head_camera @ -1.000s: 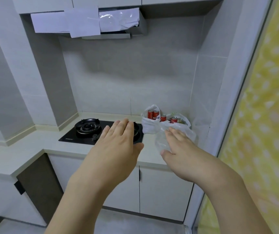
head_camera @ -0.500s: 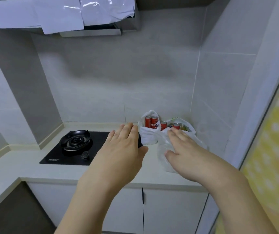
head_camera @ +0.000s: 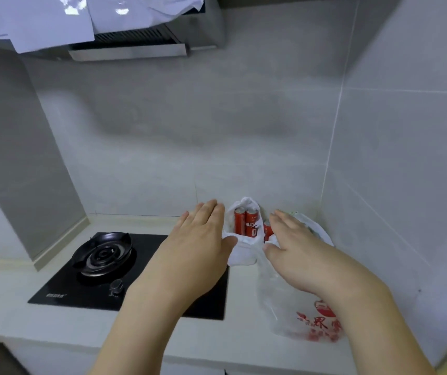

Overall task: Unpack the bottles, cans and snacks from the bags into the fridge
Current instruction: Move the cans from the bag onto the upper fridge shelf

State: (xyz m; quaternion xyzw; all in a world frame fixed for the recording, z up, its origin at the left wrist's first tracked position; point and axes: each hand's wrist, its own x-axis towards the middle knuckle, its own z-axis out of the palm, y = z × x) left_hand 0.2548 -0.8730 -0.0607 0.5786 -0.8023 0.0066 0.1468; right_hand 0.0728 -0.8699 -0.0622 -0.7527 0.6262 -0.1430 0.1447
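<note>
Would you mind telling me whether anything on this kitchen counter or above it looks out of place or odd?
Yes: the steel range hood above the black gas hob is draped with loose white sheets, perhaps protective wrap. On the pale countertop the red cans stand upright in their white plastic bag; nothing looks spilled.

- The counter (head_camera: pixel 162 336) runs across the lower frame, ending in the wall corner at centre right.
- The gas hob (head_camera: pixel 87 282) lies on the counter at lower left; the range hood (head_camera: pixel 146 36) hangs above it at upper left.
- Two bags stand in the corner: the smaller bag (head_camera: pixel 241 253) left, the larger bag (head_camera: pixel 292 301) right and nearer.
- Cans (head_camera: pixel 246 223) stand upright in the smaller bag; one more, perhaps in the larger bag, is partly hidden.
- The left hand (head_camera: pixel 198 247) is over the hob's right edge, the right hand (head_camera: pixel 295 247) over the larger bag.
</note>
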